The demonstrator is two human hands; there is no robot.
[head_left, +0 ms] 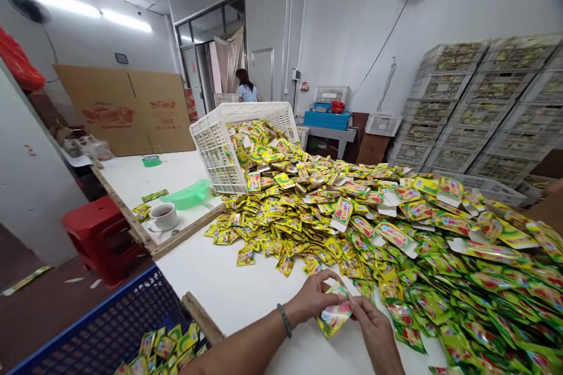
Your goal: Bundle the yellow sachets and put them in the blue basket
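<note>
The left hand [312, 299] is closed in a tight pinch on a foil sachet [333, 316], and the right hand [376, 334] is pinching that same sachet from the other side. Both grips are up at its top edge, with the pouch hanging between them and its pink-and-green print facing up. A beaded green bracelet [285, 320] sits on the left wrist.

That sachet is over the white table [220, 287], right at the near edge of the huge heap of yellow and green sachets [352, 216], with loose pouches just beside the right hand. Now around that heap: at its far end, a white plastic crate [215, 146] lies tipped over, open side toward the pile, sachets spilling from its mouth. Off the heap's left edge sit a green plastic dish [189, 194] and a white mug [163, 216] of dark drink, and a blue crate [105, 328] on the near left, below the table edge, holds more sachets. Beyond the heap on the right, white crates [479, 105] are stacked high, packed with sachets. And way past the heap, a co-worker in a light blue shirt [247, 92] stands by the doorway.
</note>
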